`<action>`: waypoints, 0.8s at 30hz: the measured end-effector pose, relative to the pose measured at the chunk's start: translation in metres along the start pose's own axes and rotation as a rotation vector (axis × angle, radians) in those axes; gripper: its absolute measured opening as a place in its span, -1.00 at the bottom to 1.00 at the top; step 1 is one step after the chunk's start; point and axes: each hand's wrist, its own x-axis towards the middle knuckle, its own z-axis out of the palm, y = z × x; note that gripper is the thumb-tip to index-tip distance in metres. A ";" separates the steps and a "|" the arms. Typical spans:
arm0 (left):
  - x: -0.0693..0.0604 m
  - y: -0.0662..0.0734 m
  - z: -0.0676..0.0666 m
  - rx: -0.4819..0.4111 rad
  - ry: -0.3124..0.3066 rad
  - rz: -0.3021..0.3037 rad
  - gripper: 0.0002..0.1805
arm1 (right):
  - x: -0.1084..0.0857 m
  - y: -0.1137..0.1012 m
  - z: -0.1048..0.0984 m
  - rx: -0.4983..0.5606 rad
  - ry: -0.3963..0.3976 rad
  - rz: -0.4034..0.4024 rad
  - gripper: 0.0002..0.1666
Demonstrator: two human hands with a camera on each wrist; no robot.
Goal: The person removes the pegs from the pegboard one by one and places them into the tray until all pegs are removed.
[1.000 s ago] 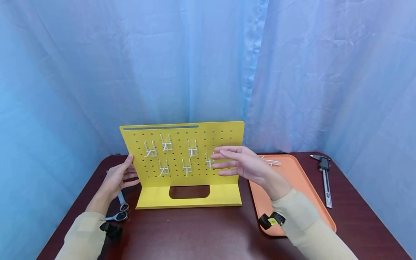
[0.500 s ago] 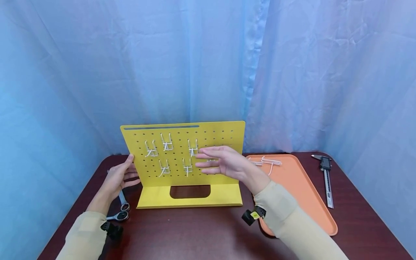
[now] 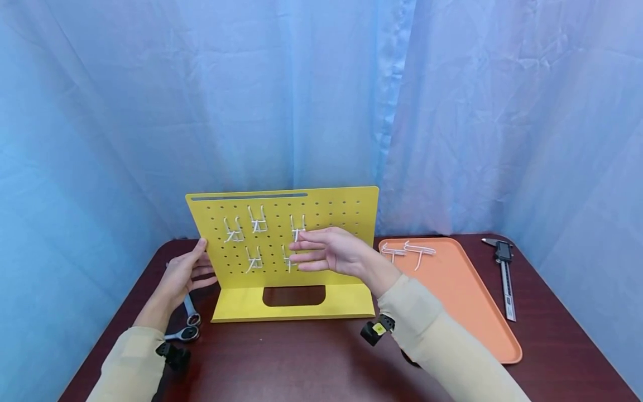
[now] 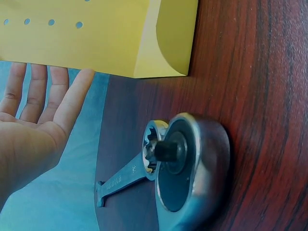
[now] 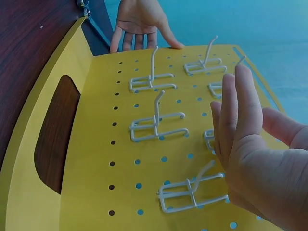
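Note:
A yellow pegboard (image 3: 346, 279) stands upright on its own base, with several white wire hooks (image 3: 259, 225) fitted in its holes. My left hand (image 3: 176, 277) is at the board's left edge, its thumb touching the edge; in the left wrist view its fingers (image 4: 58, 84) are fairly straight. Before the board's right half, my right hand (image 3: 335, 254) is raised with extended fingers and holds nothing. It covers part of the hooks in the head view. From the right wrist, one hook (image 5: 190, 192) shows just beside that hand (image 5: 262, 156), low on the board.
An orange tray (image 3: 467, 301) lies on the right, carrying two loose white hooks (image 3: 419, 249) at its far end. Beyond it is a digital caliper (image 3: 504, 273). A ratchet (image 4: 192, 163) and a combination wrench (image 4: 127, 178) lie left of the board. A blue curtain (image 3: 321, 111) hangs behind.
My right hand has moved leftward across the front of the board, uncovering the loose hooks on the tray. My left hand stays at the board's edge.

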 end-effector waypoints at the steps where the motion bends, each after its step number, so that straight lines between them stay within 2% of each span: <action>1: 0.000 0.000 0.000 0.001 0.000 0.001 -0.26 | 0.001 0.000 0.001 0.004 0.000 0.000 -0.49; 24: 0.000 0.000 0.000 -0.004 -0.007 0.010 -0.31 | 0.009 0.003 0.007 0.063 0.029 0.006 -0.52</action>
